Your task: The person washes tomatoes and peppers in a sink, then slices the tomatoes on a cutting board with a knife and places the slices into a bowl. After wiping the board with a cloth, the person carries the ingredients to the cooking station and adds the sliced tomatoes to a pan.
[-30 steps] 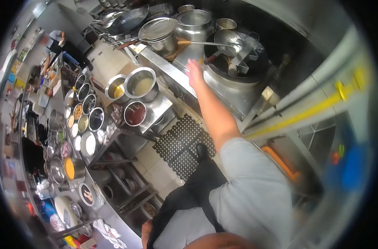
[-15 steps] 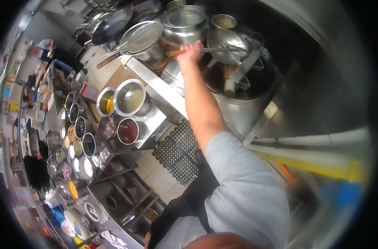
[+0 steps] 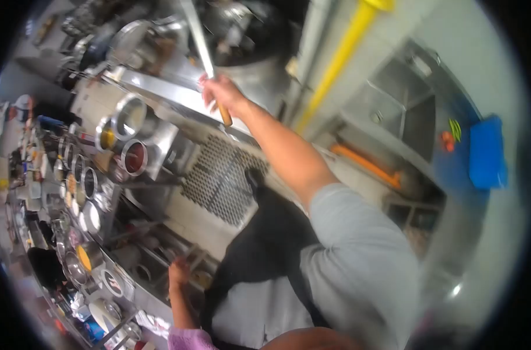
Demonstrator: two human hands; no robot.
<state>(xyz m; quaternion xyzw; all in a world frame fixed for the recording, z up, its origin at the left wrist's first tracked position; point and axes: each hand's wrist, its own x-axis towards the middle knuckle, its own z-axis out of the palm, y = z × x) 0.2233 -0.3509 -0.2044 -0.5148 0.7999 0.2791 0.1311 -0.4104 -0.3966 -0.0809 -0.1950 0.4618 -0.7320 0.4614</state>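
Where our right hand [image 3: 224, 96] is stretched out in front of us, its fingers are wrapped around the long-handled metal tool [image 3: 206, 61], near where the metal meets the wooden handle [image 3: 225, 115], whose end pokes out just below those fingers. From them the shaft runs up and away, its far end leaving our view. Beyond the right fingers lies a dark round stove top [image 3: 265, 41], blurred. Left of them and lower, we see a steel pot of pale liquid [image 3: 150, 127] beside a pot of red contents [image 3: 152, 156]; directly below is a perforated floor mat [image 3: 219, 181]. Well to their right stands a blue container [image 3: 488, 160]. Our left hand [image 3: 179, 273] hangs low, well apart from the right; its fingers are blurred, and we cannot tell whether they are spread or pressed together. Left of them, the desk [image 3: 140, 291] carries a pot of orange-yellow contents [image 3: 96, 255].
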